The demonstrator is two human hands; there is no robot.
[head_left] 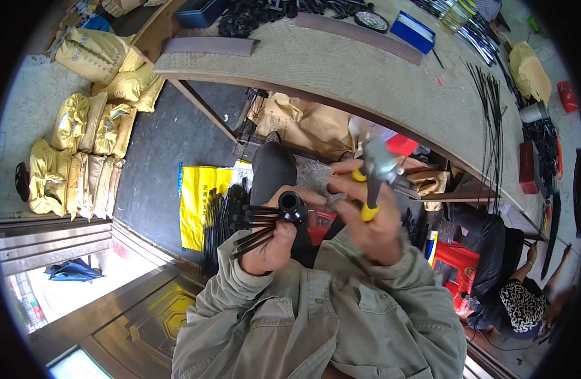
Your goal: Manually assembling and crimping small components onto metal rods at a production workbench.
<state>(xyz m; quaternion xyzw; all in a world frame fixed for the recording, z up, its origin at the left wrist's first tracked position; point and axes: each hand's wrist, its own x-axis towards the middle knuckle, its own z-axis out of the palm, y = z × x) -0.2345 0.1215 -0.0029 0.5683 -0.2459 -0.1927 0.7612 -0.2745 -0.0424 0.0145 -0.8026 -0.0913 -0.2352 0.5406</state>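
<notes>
Nearest, one grey-green jacket front (319, 335); beyond it, short of the table's (341, 76) near edge, left hand (276, 251) wrapped around one black tube (293, 211), hollow end facing the viewer, and at least five black rods (257, 222) fanning leftward. Just right of the tube, right hand (384, 222) gripping one blurred tool (382, 165), probably pliers, jaw spread impossible to tell. Rod pile (224, 221), uncountable, along one yellow sack's (194, 208) right edge.

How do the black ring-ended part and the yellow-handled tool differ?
The ring-ended part is black; the yellow-handled tool has a silvery head. The part looks sharp, its round opening plain; the tool is blurred. The left hand holds the part, the right hand the tool. Both are above the lap.
</notes>
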